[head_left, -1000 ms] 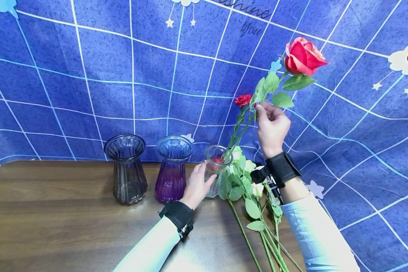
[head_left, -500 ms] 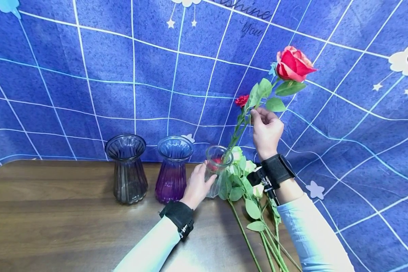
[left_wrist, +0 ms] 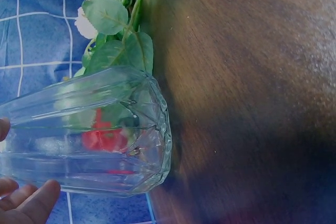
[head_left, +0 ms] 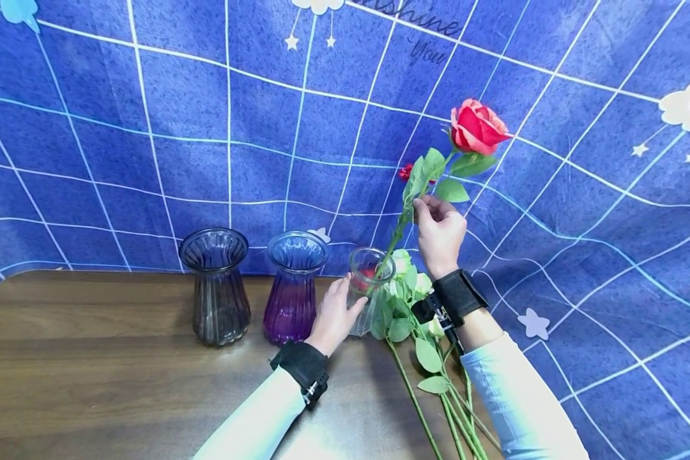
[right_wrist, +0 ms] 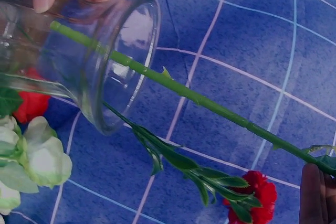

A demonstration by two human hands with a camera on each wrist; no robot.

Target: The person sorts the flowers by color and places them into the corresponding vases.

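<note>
My left hand grips the clear glass vase at its side, thumb and fingers around it; in the left wrist view the vase base stands on the table. Above and to the right, my right hand pinches the stem of a pink-red rose just below its leaves. The cut end of the green rose stem is inside the vase's neck in the right wrist view. A small red carnation leans out of the same vase, partly behind the rose leaves in the head view.
Left of the clear vase stand a purple-blue vase and a dark grey vase. White roses with long stems lie on the wooden table at the right. Behind hangs a blue gridded cloth.
My right hand has moved down and to the left with the rose, its stem going deeper into the clear vase. The left hand keeps its place on the vase.
</note>
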